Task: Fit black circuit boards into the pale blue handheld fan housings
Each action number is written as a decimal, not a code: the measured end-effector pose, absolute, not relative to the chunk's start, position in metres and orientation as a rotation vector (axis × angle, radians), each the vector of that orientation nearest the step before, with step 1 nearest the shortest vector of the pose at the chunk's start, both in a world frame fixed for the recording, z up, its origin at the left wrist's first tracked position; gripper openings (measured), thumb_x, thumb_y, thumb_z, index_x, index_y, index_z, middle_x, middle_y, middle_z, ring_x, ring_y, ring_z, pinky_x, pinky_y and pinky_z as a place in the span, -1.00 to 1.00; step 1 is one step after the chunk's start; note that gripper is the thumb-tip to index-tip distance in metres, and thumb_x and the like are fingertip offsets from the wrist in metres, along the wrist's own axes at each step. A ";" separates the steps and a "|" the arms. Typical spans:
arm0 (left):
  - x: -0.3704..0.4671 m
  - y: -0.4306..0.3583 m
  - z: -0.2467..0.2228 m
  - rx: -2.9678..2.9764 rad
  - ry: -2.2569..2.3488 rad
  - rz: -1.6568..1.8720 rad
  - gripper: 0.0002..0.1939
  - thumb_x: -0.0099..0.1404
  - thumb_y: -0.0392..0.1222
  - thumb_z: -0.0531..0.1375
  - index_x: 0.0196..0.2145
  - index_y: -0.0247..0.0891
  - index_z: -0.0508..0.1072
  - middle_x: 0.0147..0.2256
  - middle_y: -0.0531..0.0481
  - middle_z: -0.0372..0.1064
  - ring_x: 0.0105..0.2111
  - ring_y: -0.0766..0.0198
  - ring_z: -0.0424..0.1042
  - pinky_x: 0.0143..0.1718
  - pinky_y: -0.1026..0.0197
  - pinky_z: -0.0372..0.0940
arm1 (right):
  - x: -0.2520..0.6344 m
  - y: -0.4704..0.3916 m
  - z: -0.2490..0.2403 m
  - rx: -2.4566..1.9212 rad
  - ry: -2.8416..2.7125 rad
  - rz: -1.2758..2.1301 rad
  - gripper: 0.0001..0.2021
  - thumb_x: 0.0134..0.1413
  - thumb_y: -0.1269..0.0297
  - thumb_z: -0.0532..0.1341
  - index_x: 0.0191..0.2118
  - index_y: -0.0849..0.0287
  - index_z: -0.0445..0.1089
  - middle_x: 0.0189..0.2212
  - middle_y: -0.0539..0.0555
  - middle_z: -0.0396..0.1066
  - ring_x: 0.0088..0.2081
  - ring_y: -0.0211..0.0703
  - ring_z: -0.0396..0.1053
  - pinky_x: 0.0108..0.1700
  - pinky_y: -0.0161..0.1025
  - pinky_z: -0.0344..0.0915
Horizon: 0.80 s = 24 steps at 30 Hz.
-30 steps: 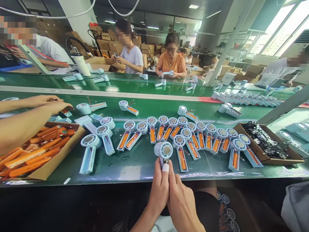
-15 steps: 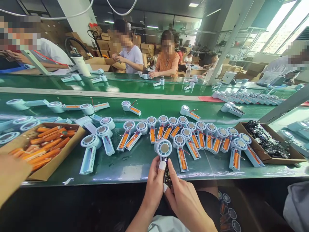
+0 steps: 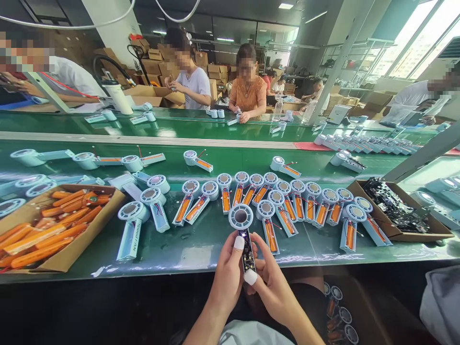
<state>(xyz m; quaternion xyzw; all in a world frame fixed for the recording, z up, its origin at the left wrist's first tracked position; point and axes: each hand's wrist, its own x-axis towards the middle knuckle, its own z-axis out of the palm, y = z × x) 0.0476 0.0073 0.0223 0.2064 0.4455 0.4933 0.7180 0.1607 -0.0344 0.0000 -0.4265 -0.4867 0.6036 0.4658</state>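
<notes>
A pale blue handheld fan is held between my hands at the bench's front edge, its round head pointing away from me. A black circuit board lies along its handle. My left hand is closed round the handle's left side, the white-capped thumb by the board's upper part. From the right, my right hand grips the handle, its white-capped thumb pressed at the board's lower end. Just beyond stand several fan bodies with orange batteries and thin wires in their open handles.
A cardboard box of orange batteries stands at the left, a box of black circuit boards at the right. Fans lie spaced along the green conveyor belt. Co-workers sit across it. More fans show below the bench, right of my lap.
My right fingers have shifted, and the thumb now lies over the board's lower end, leaving more of the board visible. A hand over the battery box at the left has gone from view.
</notes>
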 end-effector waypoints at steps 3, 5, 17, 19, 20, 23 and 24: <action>0.045 0.010 0.024 0.473 0.959 1.061 -0.38 0.10 0.20 0.38 0.00 -0.19 0.39 -0.35 0.04 0.51 -0.45 0.22 0.53 -0.64 0.33 0.17 | 0.152 -0.035 -0.005 -1.003 -1.043 1.501 -0.23 0.28 -0.01 0.23 0.44 0.00 -0.16 -0.46 -0.12 0.25 -0.50 -0.33 0.19 -0.43 -0.37 0.21; 0.042 0.013 0.025 0.459 0.919 1.012 -0.45 0.13 0.17 0.36 -0.04 -0.18 0.41 -0.34 0.04 0.51 -0.48 0.24 0.52 -0.69 0.34 0.10 | 0.150 -0.035 -0.007 -1.020 -1.008 1.512 -0.21 0.25 -0.03 0.26 0.44 0.04 -0.13 -0.49 -0.12 0.26 -0.52 -0.34 0.18 -0.45 -0.37 0.20; 0.035 0.024 0.016 0.322 0.944 1.019 -0.66 0.06 0.00 0.42 -0.32 -0.24 0.46 -0.43 0.05 0.53 -0.44 0.22 0.55 -0.55 0.33 0.27 | 0.152 -0.037 -0.009 -1.220 -1.307 1.402 -0.25 0.33 0.06 0.15 0.47 0.04 -0.21 -0.47 -0.11 0.25 -0.52 -0.32 0.20 -0.45 -0.36 0.21; 0.035 0.023 0.016 0.304 0.959 1.018 -0.69 0.07 -0.04 0.40 -0.31 -0.26 0.47 -0.40 0.00 0.56 -0.40 0.18 0.56 -0.46 0.27 0.35 | 0.152 -0.037 -0.006 -1.279 -1.446 1.313 -0.29 0.34 0.11 0.12 0.47 0.04 -0.17 -0.51 -0.12 0.23 -0.55 -0.32 0.18 -0.48 -0.37 0.16; 0.034 0.022 0.017 0.299 0.965 1.019 -0.70 0.08 -0.06 0.39 -0.30 -0.26 0.48 -0.37 -0.02 0.57 -0.37 0.16 0.57 -0.42 0.25 0.38 | 0.153 -0.036 -0.004 -1.311 -1.513 1.272 -0.31 0.33 0.13 0.12 0.47 0.06 -0.13 -0.55 -0.13 0.21 -0.57 -0.32 0.15 -0.49 -0.38 0.12; 0.033 0.020 0.020 0.296 0.975 1.038 -0.70 0.08 -0.05 0.39 -0.28 -0.25 0.49 -0.29 -0.05 0.60 -0.28 0.13 0.58 -0.32 0.21 0.41 | 0.156 -0.035 0.001 -1.356 -1.647 1.181 -0.36 0.33 0.17 0.11 0.44 0.11 -0.02 -0.63 -0.16 0.14 -0.61 -0.32 0.08 -0.51 -0.37 0.05; 0.033 0.019 0.021 0.300 0.973 1.045 -0.69 0.06 -0.04 0.40 -0.29 -0.24 0.49 -0.27 -0.05 0.60 -0.26 0.12 0.58 -0.29 0.20 0.42 | 0.156 -0.036 0.002 -1.349 -1.657 1.170 -0.37 0.33 0.17 0.10 0.44 0.12 -0.01 -0.63 -0.16 0.14 -0.61 -0.32 0.09 -0.50 -0.36 0.06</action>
